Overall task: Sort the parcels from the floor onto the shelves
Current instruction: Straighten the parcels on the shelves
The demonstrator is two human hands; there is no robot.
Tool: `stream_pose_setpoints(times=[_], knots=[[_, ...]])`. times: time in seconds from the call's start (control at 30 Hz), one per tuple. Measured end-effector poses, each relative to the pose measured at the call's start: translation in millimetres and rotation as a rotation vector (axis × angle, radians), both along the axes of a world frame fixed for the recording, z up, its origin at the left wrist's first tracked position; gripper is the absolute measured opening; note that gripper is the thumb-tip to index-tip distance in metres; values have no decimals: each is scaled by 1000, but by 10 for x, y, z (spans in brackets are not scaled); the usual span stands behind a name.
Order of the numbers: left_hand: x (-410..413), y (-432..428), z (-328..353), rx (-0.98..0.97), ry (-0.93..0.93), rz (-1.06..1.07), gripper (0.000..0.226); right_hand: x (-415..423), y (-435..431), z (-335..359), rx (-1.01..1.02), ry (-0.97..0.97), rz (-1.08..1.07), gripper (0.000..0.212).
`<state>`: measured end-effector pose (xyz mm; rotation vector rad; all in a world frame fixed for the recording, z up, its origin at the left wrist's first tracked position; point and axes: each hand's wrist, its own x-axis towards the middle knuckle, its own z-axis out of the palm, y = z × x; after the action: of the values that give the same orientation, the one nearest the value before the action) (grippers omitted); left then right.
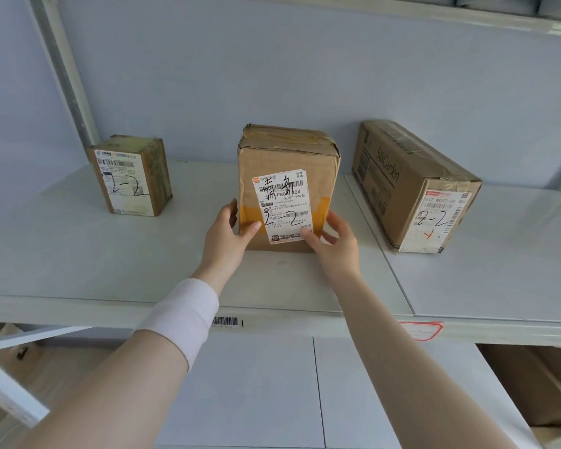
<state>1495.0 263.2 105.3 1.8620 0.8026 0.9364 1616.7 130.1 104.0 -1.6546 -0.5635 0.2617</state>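
The middle parcel (289,163), a taped cardboard box, stands on end on the white shelf (110,254), well back from its front edge. Both hands clasp its lower corners. The left hand (232,228) has its thumb across the front face and its fingers round the 9 o'clock edge. The right hand (337,241) curls round the 3 o'clock edge, thumb on the foot of the shipping label (284,205).

That low two-sided hold likely serves to square the box and keep its handwritten "2-2" facing out. A small parcel (130,176) at 9 o'clock and a long carton (412,186) at 3 o'clock, both apart from it, show the same code, so this shelf probably collects that group.
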Motion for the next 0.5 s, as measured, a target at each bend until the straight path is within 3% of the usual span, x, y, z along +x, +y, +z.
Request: stream_pose_setpoints(times=[0.1, 0.2, 0.37, 0.5], knots=[[-144, -51, 31, -23, -68, 39, 68, -228, -69, 51, 67, -54, -156, 74], [-404, -14, 142, -5, -241, 70, 55, -600, -65, 157, 183, -180, -202, 59], [-963, 392, 280, 19, -466, 270, 35, -1192, 430, 188, 245, -272, -2, 48], [-1350, 1010, 213, 2, -364, 371, 44, -1457, 1121, 187, 133, -235, 142, 51]])
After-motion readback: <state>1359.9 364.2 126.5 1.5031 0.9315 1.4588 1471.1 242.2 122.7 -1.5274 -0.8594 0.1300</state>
